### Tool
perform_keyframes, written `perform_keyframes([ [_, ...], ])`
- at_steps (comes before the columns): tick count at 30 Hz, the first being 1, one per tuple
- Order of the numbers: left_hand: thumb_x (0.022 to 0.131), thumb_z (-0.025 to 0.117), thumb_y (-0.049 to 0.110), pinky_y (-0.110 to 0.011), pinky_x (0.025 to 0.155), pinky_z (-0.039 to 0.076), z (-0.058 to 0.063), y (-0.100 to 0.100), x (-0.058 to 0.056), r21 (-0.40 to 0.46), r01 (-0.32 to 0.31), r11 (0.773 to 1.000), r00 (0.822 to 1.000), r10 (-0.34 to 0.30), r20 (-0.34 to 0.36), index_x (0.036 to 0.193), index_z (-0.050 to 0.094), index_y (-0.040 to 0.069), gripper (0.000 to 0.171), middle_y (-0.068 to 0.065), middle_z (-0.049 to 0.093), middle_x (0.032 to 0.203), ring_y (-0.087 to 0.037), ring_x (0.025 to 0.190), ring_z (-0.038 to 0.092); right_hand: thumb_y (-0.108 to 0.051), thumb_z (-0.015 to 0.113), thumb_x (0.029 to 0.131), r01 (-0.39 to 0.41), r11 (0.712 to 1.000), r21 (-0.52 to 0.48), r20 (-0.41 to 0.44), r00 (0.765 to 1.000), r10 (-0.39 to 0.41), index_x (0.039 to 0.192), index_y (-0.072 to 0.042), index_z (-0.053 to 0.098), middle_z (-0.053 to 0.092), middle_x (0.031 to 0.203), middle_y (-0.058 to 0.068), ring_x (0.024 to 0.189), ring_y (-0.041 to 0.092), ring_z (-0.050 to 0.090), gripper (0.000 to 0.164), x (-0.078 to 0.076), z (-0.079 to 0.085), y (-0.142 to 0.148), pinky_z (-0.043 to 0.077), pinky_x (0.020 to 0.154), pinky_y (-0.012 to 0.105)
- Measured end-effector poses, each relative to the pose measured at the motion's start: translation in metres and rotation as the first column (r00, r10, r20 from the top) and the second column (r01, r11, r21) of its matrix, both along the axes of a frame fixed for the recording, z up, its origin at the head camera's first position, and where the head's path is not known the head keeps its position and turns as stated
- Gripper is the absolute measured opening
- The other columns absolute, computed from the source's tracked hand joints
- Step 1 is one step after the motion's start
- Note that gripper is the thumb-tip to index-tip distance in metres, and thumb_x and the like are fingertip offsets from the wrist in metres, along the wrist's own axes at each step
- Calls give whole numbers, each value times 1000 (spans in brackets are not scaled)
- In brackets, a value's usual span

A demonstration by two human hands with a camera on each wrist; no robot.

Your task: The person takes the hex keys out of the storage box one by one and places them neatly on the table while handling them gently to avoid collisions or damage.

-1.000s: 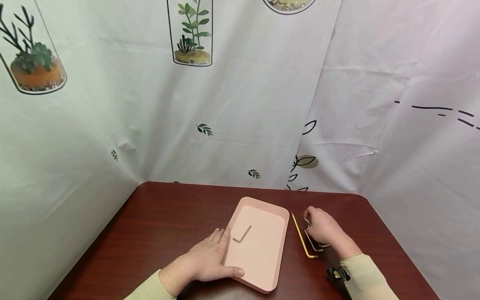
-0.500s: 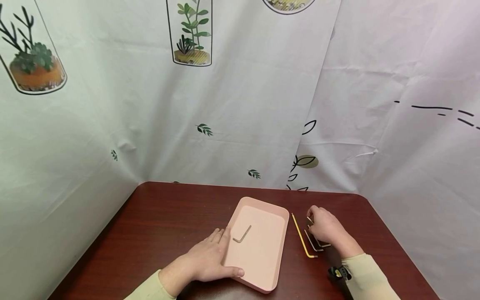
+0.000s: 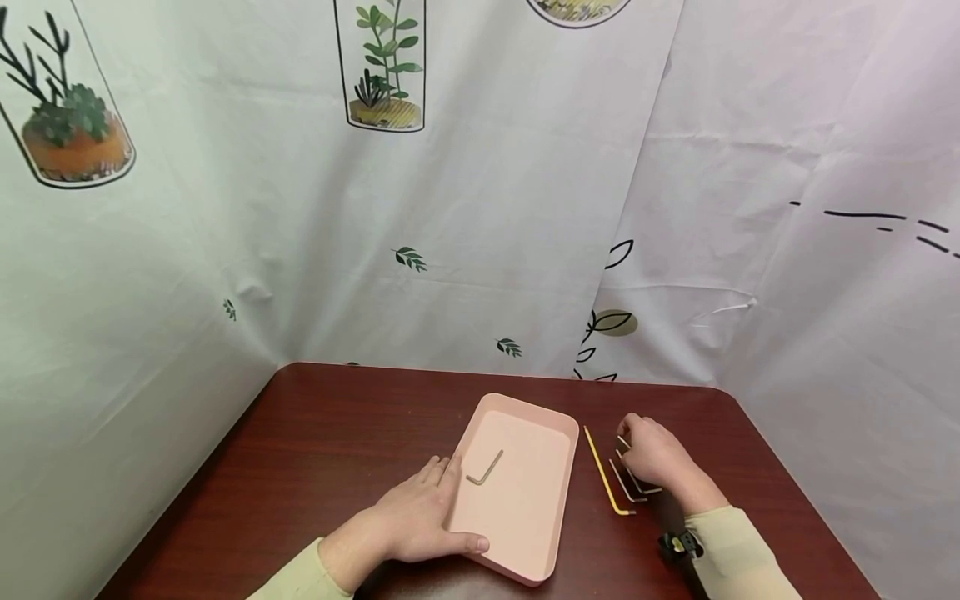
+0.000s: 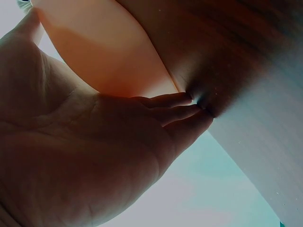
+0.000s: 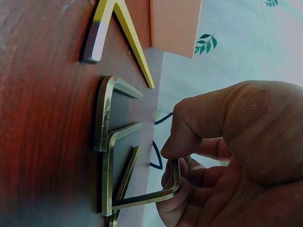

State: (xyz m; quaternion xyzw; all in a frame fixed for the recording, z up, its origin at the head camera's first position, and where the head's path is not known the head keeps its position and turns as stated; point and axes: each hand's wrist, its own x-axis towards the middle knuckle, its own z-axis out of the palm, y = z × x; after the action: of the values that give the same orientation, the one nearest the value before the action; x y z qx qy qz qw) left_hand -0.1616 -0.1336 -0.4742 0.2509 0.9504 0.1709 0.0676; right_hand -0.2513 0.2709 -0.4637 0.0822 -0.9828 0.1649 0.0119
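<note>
We think the bent hex key, lower centre of the right-wrist view, could drag neighbouring keys, its far end seeming to cross one, though contact is unclear. It looks slim and dull brass, pinched by the right hand; the left hand rests straight-fingered against the pink tray.

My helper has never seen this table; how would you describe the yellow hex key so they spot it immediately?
On the dark red table, find the pink tray. Just right of it, between tray and right hand, lies the L-shaped yellow hex key. Its colour sets it apart: the neighbouring keys are dull, bare metal.
</note>
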Motion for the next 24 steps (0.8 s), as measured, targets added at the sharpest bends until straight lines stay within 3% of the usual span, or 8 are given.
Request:
perform_keyframes([
  [24, 89, 69, 86, -64, 124, 40, -1, 0, 0, -7, 3, 1000, 1000, -3, -17, 171, 25, -10, 134, -35, 42, 168, -51, 159, 39, 1, 78, 85, -27, 1000, 7, 44, 999, 26, 107, 1, 69, 69, 94, 11, 84, 27, 65, 23, -3, -7, 2, 58, 80, 53],
])
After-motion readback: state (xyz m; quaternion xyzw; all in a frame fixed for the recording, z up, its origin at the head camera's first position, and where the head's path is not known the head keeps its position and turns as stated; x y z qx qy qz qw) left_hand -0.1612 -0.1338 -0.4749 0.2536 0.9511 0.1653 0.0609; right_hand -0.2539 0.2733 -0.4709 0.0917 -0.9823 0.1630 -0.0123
